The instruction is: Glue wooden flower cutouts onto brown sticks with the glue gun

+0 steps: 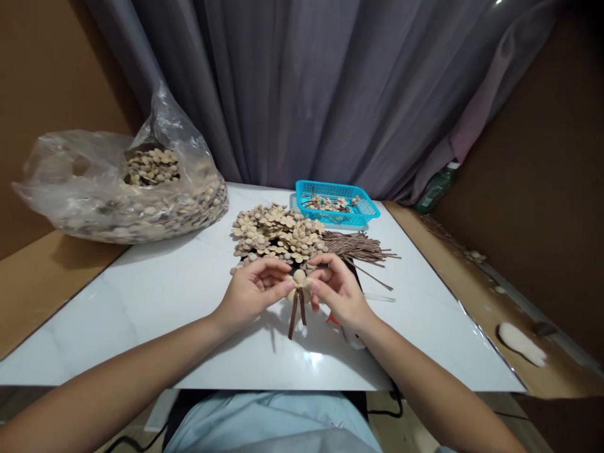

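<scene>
My left hand (257,289) and my right hand (340,290) meet over the front middle of the table. Between their pinched fingertips is a small beige flower-shaped piece (299,278) with rounded lobes. Two ends of a brown cord (293,314) hang down from its centre, one longer than the other. Just beyond my fingers lies a heap of similar beige flower-shaped pieces (283,229) on something dark. A bundle of cut brown cords (361,248) spreads to the right of the heap. Under my right wrist, a white object with an orange part (333,319) is mostly hidden.
A large clear plastic bag (94,214) full of beige pieces stands at the left. At the back, a blue basket (337,217) holds pieces with cords. A green bottle (436,187) and a white sole-shaped object (521,343) are at the right. A grey curtain (292,94) hangs behind the table.
</scene>
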`<control>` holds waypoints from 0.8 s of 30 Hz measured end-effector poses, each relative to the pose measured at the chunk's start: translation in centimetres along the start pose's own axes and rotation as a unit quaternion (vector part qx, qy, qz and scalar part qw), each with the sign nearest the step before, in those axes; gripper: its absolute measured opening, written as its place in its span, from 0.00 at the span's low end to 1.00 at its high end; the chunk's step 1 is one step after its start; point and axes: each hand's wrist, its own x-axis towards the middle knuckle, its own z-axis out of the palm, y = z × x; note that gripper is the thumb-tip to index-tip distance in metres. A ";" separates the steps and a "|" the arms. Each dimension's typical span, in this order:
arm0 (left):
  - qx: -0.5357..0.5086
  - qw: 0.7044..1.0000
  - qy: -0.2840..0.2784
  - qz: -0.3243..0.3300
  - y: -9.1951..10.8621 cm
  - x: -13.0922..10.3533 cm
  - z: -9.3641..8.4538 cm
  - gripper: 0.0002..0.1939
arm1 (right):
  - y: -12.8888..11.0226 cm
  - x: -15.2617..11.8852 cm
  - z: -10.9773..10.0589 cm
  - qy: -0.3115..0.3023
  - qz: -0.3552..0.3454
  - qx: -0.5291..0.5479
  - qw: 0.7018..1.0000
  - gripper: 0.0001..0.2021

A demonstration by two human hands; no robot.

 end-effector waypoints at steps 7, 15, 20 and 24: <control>-0.030 0.988 -0.090 -0.125 0.0 0.0 -0.2 0.19 | 0.1 -0.2 0.4 0.037 0.000 -0.012 0.999 0.13; -0.043 0.979 -0.118 -0.162 -0.2 -0.2 0.1 0.21 | 0.2 -0.2 0.5 0.019 0.012 -0.015 1.000 0.14; -0.059 0.975 -0.130 -0.169 0.0 -0.1 0.1 0.20 | 0.3 -0.2 0.6 0.007 0.012 -0.023 1.000 0.14; -0.068 0.973 -0.125 -0.182 0.1 0.0 0.0 0.21 | 0.3 -0.2 0.6 0.008 0.008 -0.020 1.000 0.13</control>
